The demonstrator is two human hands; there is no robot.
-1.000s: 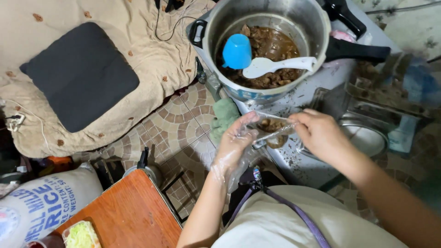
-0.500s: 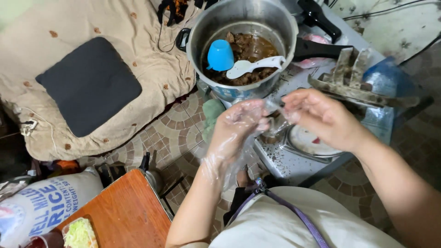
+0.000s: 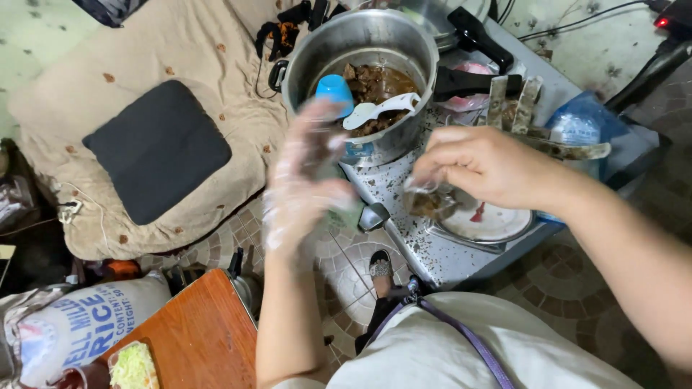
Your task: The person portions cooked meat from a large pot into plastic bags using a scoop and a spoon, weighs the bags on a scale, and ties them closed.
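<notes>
Here, right hand [image 3: 490,169] pinching small bag [image 3: 431,202]

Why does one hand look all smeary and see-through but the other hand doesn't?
In the head view, the left hand in its clear plastic glove is smeared by motion blur; the right hand, pinching a small bag of brown food, looks sharp, as does the big metal pot.

A home cooking corner: stew pot [image 3: 364,79], tiled floor [image 3: 346,266], rice sack [image 3: 79,328].
</notes>
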